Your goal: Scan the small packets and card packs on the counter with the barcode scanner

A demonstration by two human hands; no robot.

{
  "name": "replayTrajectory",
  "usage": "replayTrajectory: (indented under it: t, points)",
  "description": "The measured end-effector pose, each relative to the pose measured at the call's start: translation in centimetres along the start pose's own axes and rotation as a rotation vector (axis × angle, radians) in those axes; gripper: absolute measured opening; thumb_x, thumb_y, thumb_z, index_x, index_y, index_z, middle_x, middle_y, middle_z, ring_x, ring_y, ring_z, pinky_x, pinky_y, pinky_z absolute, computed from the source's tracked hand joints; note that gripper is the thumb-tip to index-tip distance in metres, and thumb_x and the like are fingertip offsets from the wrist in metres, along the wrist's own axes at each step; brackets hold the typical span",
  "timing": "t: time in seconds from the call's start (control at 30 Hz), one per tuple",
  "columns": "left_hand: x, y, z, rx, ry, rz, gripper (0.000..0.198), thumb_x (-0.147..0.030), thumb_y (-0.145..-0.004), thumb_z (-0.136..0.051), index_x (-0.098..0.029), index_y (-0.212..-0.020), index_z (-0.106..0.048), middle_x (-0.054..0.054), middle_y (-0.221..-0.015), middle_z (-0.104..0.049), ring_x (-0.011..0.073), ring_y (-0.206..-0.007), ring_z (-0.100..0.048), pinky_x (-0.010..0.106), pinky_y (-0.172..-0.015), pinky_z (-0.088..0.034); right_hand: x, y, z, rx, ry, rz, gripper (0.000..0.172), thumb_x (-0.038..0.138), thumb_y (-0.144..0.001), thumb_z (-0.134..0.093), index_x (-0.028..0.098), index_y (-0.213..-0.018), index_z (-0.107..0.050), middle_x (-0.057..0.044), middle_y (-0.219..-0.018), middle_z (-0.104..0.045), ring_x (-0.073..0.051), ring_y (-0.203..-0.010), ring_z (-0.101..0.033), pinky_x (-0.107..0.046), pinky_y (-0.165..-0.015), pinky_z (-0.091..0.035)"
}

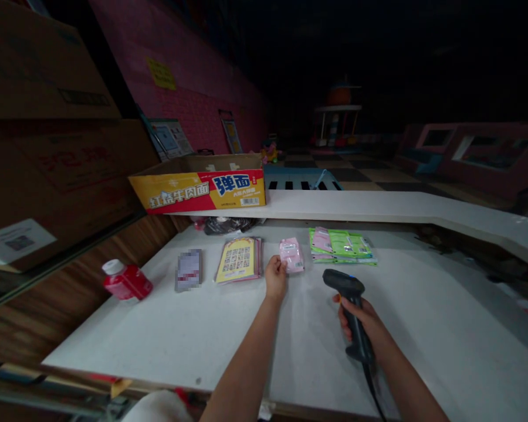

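Observation:
My right hand is wrapped round the handle of a black barcode scanner, its head tilted up and to the left and its cord trailing toward me. With closed fingers, my left hand grips the lower left edge of a small pink packet on the white table. A barcode shows at the packet's lower right corner. To the right of that packet lies a pile of green and pink packets. Left of my left hand is a stack of yellow-topped packets printed with several square codes.
A red bottle with a white cap lies at the left, near a blurred grey rectangular item. Along the back runs a raised white ledge bearing a yellow and red carton. Large brown boxes are stacked at far left.

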State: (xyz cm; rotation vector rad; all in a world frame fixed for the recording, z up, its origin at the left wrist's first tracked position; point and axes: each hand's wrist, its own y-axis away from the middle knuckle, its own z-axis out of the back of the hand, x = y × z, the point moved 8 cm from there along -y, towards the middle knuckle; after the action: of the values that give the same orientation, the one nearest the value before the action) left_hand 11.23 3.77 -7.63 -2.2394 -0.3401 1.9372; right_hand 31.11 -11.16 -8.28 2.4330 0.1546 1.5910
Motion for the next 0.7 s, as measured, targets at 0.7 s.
replayTrajectory:
  t: [0.7]
  points:
    - [0.1, 0.0, 0.5, -0.035, 0.019, -0.036, 0.019, -0.035, -0.079, -0.062, -0.017, -0.08, -0.053, 0.001, -0.072, -0.063, 0.0129, -0.065, -0.057, 0.022, -0.062, -0.042, 1.9, 1.8, -3.0, -0.069, 0.316, 0.11, 0.042, 0.055, -0.067, -0.073, 0.02, -0.08, -0.054, 0.005, -0.046, -0.055, -0.013, -0.032, -0.049, -0.024, -0.032, -0.039]
